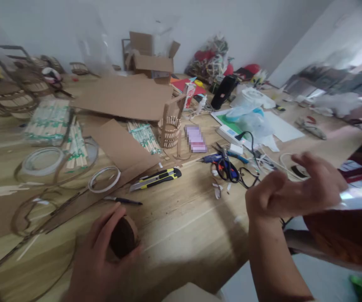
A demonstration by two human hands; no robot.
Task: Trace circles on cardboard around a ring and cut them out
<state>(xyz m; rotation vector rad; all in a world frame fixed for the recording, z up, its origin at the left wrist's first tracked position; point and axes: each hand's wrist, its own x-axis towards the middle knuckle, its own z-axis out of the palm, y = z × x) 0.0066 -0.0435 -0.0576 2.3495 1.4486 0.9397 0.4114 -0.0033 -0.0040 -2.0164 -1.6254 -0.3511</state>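
In the head view, my left hand (102, 251) is at the lower left, closed around a small round brown cardboard cup (124, 237) with a dark inside. The cup is low over the wooden table or resting on it; I cannot tell which. My right hand (297, 188) is raised at the table's right edge, blurred, with fingers loosely bent and apart and nothing visible in them. Beyond my left hand lie a black pen (124, 201) and a yellow-black utility knife (157, 178). Black-handled scissors (226, 165) lie left of my right hand.
A small wooden bucket (170, 132) with a tall handle stands mid-table. Tape rolls (104, 179), wrapped chopsticks (47, 121) and cardboard sheets (127, 98) spread across the left. A power strip (229, 134) with a black cord is to the right. Someone's dark red clothing (347, 239) shows at right.
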